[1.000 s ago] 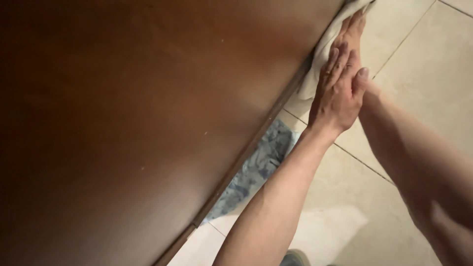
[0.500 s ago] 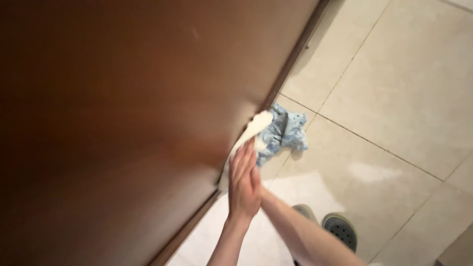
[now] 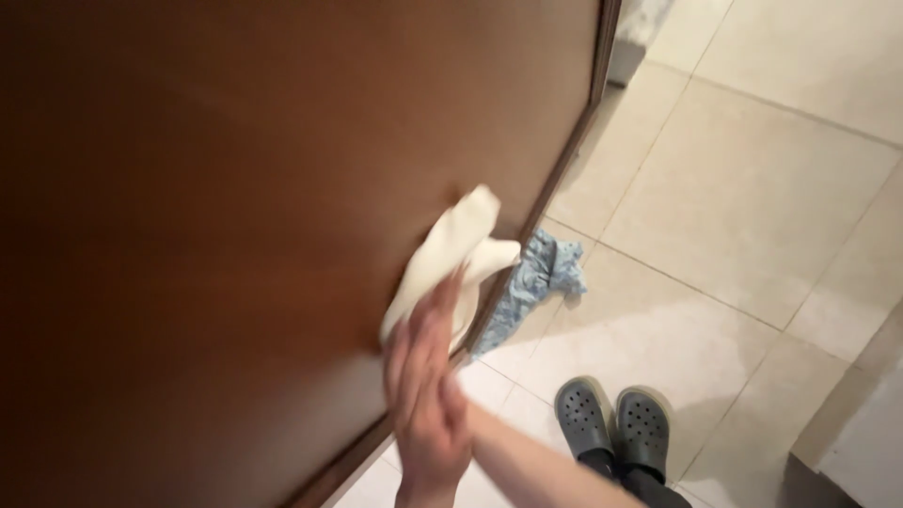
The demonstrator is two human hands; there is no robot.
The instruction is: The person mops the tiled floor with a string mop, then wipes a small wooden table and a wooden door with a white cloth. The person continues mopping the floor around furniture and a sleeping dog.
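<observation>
A white cloth (image 3: pixel 442 254) lies flat against the brown wooden door (image 3: pixel 235 207), close to the door's lower right edge. My left hand (image 3: pixel 423 404) is blurred, with its fingers flat and pressing toward the cloth's lower end. My right hand (image 3: pixel 463 425) sits under the left and is mostly hidden. Its forearm comes in from the lower right. The right hand seems to pin the cloth to the door. How its fingers hold the cloth is hidden.
A crumpled blue patterned cloth (image 3: pixel 544 275) lies on the beige tiled floor (image 3: pixel 752 188) at the door's bottom edge. My feet in grey perforated clogs (image 3: pixel 613 423) stand just right of my arms. A pale ledge (image 3: pixel 856 442) fills the bottom right corner.
Both hands and the white cloth have slid from far up along the door's edge back toward me and onto the door face. The view has tilted, and my clogs show now.
</observation>
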